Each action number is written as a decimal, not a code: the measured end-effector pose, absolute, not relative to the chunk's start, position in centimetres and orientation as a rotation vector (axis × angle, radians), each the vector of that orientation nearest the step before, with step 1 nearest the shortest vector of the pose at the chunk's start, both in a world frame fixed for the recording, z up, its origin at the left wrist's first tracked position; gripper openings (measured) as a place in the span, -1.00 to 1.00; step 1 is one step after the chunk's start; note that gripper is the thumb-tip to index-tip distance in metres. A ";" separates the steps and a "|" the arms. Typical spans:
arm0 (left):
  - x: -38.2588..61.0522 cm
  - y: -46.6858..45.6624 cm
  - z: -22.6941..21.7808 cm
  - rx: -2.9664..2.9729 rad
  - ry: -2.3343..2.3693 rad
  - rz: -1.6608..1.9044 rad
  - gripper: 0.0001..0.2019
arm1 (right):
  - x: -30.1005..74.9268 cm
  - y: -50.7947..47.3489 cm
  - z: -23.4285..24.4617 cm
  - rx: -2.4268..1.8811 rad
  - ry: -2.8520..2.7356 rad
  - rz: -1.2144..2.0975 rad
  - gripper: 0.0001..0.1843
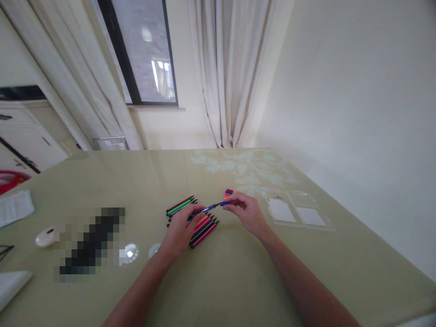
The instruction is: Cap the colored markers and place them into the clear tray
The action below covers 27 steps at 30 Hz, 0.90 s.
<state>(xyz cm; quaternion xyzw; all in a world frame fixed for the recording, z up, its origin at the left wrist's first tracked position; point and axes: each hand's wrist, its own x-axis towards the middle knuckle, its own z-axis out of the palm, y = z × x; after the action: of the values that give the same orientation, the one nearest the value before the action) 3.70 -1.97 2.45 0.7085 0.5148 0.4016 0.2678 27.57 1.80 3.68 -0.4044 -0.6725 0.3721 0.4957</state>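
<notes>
Step, left to right: pinching blue pen (pixel 209 208) in left hand (pixel 179 232), just above desk (pixel 231 286), with dark tip aimed right at blue cap (pixel 224 203) in right hand (pixel 249 215). Almost meeting, tip to cap; cannot tell touching from just apart. Judged as handling at the capping end, joining or parting; cannot tell which from a single view. Probably calling, next, for a steady barrel, cap kept in line with tip, and a short straight motion along the pen's length, with no skewing.

Pose, left to right: well apart at far left, mouse (pixel 44 237). Reaching in with left forearm from lower edge; back of hand upward over loose pens (pixel 204 233), hiding some; grip closed on barrel by thumb and fingers. Slanting right forearm in from lower right; fingers turned left, grip closed on cap between thumb and fingertips. Just beyond those fingers, small bright caps (pixel 229 192). Farther right, clear case (pixel 303 198), lying flat near desk's edge.
</notes>
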 end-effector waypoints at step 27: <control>9.0 -5.9 1.1 2.575 1.281 0.639 -0.91 | 29.5 3.4 1.6 -1.396 -1.845 0.375 -0.80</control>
<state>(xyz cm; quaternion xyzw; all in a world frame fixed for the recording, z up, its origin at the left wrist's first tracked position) 8.95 -5.89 1.10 0.8699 0.4327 0.2159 0.0976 29.47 3.37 1.62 -0.5487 -0.7255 0.1474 0.3884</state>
